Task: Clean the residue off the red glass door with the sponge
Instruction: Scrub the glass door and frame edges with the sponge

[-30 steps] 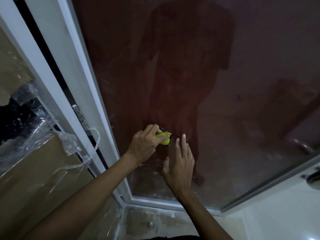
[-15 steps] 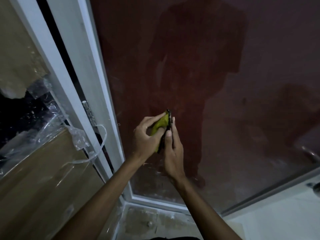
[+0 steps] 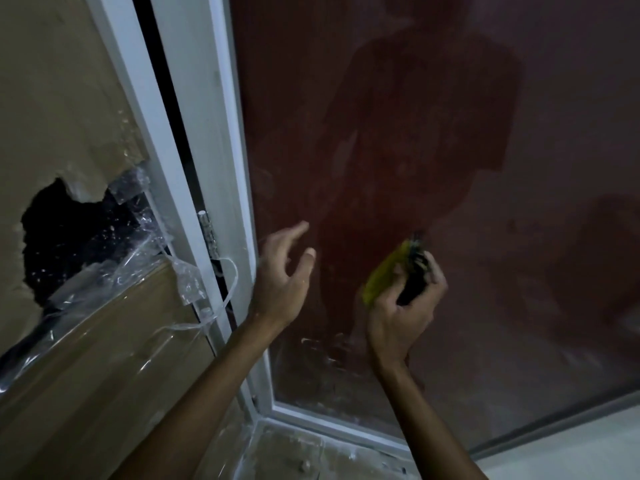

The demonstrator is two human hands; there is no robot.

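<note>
No legible writing or brand anywhere. Sponge [image 3: 398, 271], yellow with dark scrub face, pinched in right hand [image 3: 401, 306] grip, held in front of red glass door [image 3: 519, 168], low centre; contact with glass unclear. Left hand [image 3: 282, 271] grip spread, holding nothing, near white frame [image 3: 221, 150]. Whitish residue [image 3: 322, 355] smeared toward bottom edge. Hinge [image 3: 207, 230] beside frame; torn plastic wrap [image 3: 138, 265] left.

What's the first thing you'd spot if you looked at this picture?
The big dark red glass door fills the upper right, with a person's shadowy reflection on it. In front of it, low in the middle, the right hand grips a bright yellow sponge, while the left hand hovers open beside it. At far left, torn clear plastic wrap hangs by the white frame.
</note>
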